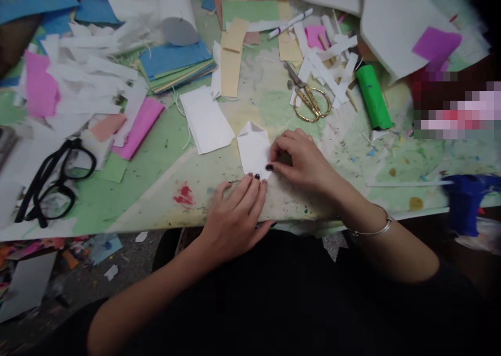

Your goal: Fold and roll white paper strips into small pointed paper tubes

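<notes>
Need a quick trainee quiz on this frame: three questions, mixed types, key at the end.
1. Multiple choice. What are the fingertips of the left hand on?
A) eyeglasses
B) folded white paper
C) glue gun

2. True or false. The scissors lie on the table with their handles nearer the person than the blades.

3. Fill in. The cylinder lying to the right of the scissors in the picture is coloured ____.

Key
1: B, at its near edge.
2: True.
3: green.
</notes>
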Available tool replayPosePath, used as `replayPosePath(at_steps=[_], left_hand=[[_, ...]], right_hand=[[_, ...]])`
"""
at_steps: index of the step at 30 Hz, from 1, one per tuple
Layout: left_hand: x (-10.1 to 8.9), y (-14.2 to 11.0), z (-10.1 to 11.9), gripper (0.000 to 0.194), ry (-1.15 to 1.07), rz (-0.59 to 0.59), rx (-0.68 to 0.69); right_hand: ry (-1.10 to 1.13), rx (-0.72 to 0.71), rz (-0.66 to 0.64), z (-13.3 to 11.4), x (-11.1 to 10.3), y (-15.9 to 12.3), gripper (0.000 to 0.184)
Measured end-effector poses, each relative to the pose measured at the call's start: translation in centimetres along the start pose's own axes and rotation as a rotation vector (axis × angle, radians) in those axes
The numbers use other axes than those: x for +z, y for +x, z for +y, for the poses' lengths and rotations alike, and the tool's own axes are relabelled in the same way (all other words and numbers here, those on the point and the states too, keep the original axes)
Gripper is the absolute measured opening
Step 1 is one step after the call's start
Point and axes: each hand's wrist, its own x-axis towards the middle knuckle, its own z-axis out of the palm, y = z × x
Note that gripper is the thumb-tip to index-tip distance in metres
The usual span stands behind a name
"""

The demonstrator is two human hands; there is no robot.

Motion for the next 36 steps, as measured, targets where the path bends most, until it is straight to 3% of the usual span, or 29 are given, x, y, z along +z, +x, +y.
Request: replayPosePath(at_steps=[3, 5, 8, 12, 16, 25, 36], left_hand=[[0.0, -0.3, 0.2, 0.061, -0.005, -0.025, -0.020], [0.0, -0.5, 0.0, 0.061, -0.025, -0.038, -0.019], [-0.2, -1.0, -0.7, 0.061, -0.066, -0.062, -0.008], [-0.3, -1.3, -2.0, 0.062, -0.120, -0.104, 0.022], [-0.2, -1.4, -2.5, 0.063, -0.087, -0.122, 0.083], [-0.1, -1.3, -2.2, 0.068, -0.035, -0.126, 0.048], [-0.7, -1.1, -2.2, 0.061, 0.085, -0.109, -0.041]], right_hand=[[-0.096, -0.028, 0.112, -0.7, 0.7, -1.1, 0.006], [-0.200, -0.121, 0.209, -1.3, 1.4, -2.4, 0.013], [-0.221, -0.318, 0.230, -2.0, 2.4, -4.6, 0.020], [-0.255, -0.402, 0.199, -2.0, 2.6, -6.5, 0.027], [-0.306, -0.427, 0.135, -1.7, 1.9, -6.9, 0.033], [-0.358, -0.371, 0.038, -1.8, 1.2, -7.0, 0.043], [-0.480, -0.275, 0.017, -2.3, 1.2, -7.1, 0.033]])
